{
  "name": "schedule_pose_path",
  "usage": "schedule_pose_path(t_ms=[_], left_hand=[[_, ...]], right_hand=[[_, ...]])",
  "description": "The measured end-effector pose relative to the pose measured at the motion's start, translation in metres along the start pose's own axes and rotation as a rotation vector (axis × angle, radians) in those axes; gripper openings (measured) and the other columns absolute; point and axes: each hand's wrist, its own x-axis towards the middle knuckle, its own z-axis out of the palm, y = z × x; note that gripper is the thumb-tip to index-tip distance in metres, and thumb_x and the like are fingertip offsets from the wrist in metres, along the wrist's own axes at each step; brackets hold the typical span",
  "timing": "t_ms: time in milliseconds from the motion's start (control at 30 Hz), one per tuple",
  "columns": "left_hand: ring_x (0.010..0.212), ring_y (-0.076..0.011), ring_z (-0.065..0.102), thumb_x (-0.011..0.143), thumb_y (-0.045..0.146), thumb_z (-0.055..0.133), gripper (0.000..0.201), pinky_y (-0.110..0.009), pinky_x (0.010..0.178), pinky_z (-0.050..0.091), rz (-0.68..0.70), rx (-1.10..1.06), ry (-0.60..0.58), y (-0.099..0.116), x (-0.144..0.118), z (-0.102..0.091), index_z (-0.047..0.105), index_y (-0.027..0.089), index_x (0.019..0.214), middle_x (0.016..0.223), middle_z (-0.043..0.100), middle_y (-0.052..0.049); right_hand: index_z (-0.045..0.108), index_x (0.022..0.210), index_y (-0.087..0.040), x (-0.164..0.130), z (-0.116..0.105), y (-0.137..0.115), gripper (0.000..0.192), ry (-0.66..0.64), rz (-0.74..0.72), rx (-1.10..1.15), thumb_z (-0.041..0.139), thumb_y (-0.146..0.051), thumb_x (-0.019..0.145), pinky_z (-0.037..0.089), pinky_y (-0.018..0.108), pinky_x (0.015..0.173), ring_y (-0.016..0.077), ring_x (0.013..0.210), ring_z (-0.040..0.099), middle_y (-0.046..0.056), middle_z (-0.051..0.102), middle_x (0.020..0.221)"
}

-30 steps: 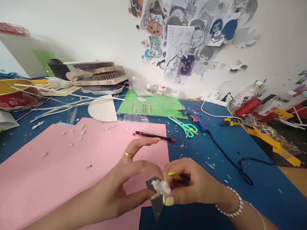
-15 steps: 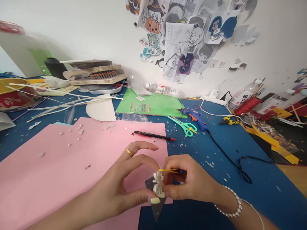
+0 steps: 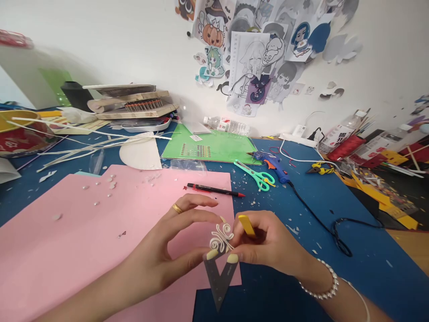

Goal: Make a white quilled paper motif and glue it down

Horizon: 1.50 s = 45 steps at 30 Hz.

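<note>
My left hand (image 3: pixel 167 255) and my right hand (image 3: pixel 268 246) meet low in the middle, over the edge of a pink paper sheet (image 3: pixel 83 232). Together they pinch a small white curled-paper ornament (image 3: pixel 221 237) above a pair of dark tweezers (image 3: pixel 219 277), whose point hangs downward. My left thumb and forefinger press the ornament's left side and the tweezers' top. My right thumb and fingers grip the right side. A gold ring sits on my left hand and a pearl bracelet on my right wrist.
A black-and-red pen (image 3: pixel 216 190) lies on the pink sheet's far edge. Beyond it are green scissors (image 3: pixel 258 177), a blue glue gun (image 3: pixel 273 164) with a black cord, a green mat (image 3: pixel 214 150), white paper strips (image 3: pixel 77 138), bottles and clutter at right.
The white ornament has turned from edge-on to face me and has risen slightly. The tweezers' two arms now show spread in a V below it.
</note>
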Motion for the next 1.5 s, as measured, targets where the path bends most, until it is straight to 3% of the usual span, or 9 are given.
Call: schedule_pose_path(t_ms=[167, 567, 767, 867, 1000, 1167, 1267, 1367, 1500], left_hand=[[0.110, -0.0214, 0.034, 0.077, 0.018, 0.050, 0.022, -0.032, 0.090, 0.030, 0.002, 0.006, 0.028, -0.001, 0.001, 0.000, 0.052, 0.028, 0.096, 0.113, 0.042, -0.002], [0.106, -0.0209, 0.038, 0.074, 0.023, 0.053, 0.022, -0.033, 0.089, 0.033, -0.055, 0.007, 0.103, -0.002, 0.002, 0.002, 0.053, 0.031, 0.094, 0.109, 0.044, 0.001], [0.095, -0.0162, 0.048, 0.078, 0.024, 0.050, 0.014, -0.027, 0.085, 0.039, -0.115, -0.028, 0.329, -0.004, 0.004, -0.004, 0.053, 0.029, 0.091, 0.097, 0.050, 0.002], [0.089, -0.0147, 0.051, 0.077, 0.023, 0.053, 0.015, -0.024, 0.078, 0.044, -0.185, -0.112, 0.378, -0.006, 0.007, -0.004, 0.052, 0.028, 0.091, 0.097, 0.050, 0.002], [0.089, -0.0161, 0.051, 0.078, 0.031, 0.052, 0.026, -0.026, 0.072, 0.045, -0.262, -0.166, 0.285, -0.008, 0.006, -0.002, 0.046, 0.030, 0.102, 0.105, 0.048, 0.000], [0.088, -0.0182, 0.047, 0.067, 0.028, 0.065, 0.043, -0.030, 0.075, 0.041, -0.102, -0.083, 0.024, -0.008, 0.004, 0.003, 0.046, 0.030, 0.105, 0.103, 0.049, -0.001], [0.083, -0.0177, 0.048, 0.066, 0.021, 0.065, 0.036, -0.029, 0.071, 0.041, -0.076, 0.000, -0.121, -0.004, 0.005, 0.006, 0.051, 0.027, 0.098, 0.093, 0.052, -0.001], [0.079, -0.0166, 0.048, 0.071, 0.019, 0.059, 0.021, -0.029, 0.070, 0.041, -0.080, 0.028, -0.175, -0.001, 0.006, 0.005, 0.053, 0.024, 0.090, 0.087, 0.052, 0.000], [0.080, -0.0155, 0.047, 0.067, 0.013, 0.061, 0.035, -0.027, 0.071, 0.040, -0.109, 0.022, -0.172, -0.001, 0.005, 0.004, 0.049, 0.025, 0.097, 0.089, 0.051, 0.001]], right_hand=[[0.053, 0.064, -0.014, 0.000, 0.002, 0.001, 0.019, 0.052, -0.001, 0.002, 0.068, -0.026, 0.061, 0.025, 0.019, 0.045, 0.0053, 0.051, 0.033, -0.005, 0.039, 0.059], [0.050, 0.067, -0.015, 0.004, 0.004, 0.000, 0.025, 0.016, 0.180, 0.262, 0.070, -0.025, 0.057, 0.027, 0.018, 0.048, 0.0055, 0.053, 0.035, -0.006, 0.041, 0.059], [0.050, 0.069, -0.016, 0.004, 0.005, 0.003, 0.024, 0.024, 0.194, 0.279, 0.069, -0.025, 0.059, 0.030, 0.018, 0.050, 0.0061, 0.056, 0.040, -0.005, 0.046, 0.063], [0.048, 0.068, -0.016, 0.004, 0.004, 0.003, 0.023, 0.034, 0.198, 0.236, 0.068, -0.024, 0.061, 0.028, 0.017, 0.047, 0.0048, 0.052, 0.036, -0.006, 0.044, 0.059], [0.045, 0.063, -0.016, 0.003, 0.006, 0.000, 0.021, 0.088, 0.133, 0.089, 0.065, -0.022, 0.063, 0.027, 0.017, 0.044, 0.0041, 0.048, 0.034, -0.007, 0.041, 0.056], [0.044, 0.061, -0.016, 0.003, 0.014, 0.002, 0.016, 0.172, 0.017, -0.246, 0.059, -0.020, 0.065, 0.026, 0.017, 0.043, 0.0050, 0.048, 0.033, -0.006, 0.039, 0.055], [0.042, 0.057, -0.016, 0.003, 0.018, 0.004, 0.018, 0.182, -0.061, -0.418, 0.059, -0.018, 0.064, 0.025, 0.017, 0.044, 0.0052, 0.049, 0.036, -0.006, 0.040, 0.055], [0.038, 0.056, -0.016, 0.003, 0.020, 0.005, 0.022, 0.211, -0.154, -0.528, 0.059, -0.013, 0.062, 0.025, 0.017, 0.045, 0.0049, 0.050, 0.036, -0.006, 0.039, 0.056], [0.036, 0.057, -0.016, 0.001, 0.018, 0.005, 0.024, 0.253, -0.226, -0.621, 0.057, -0.008, 0.063, 0.024, 0.017, 0.046, 0.0046, 0.050, 0.034, -0.006, 0.036, 0.057]])
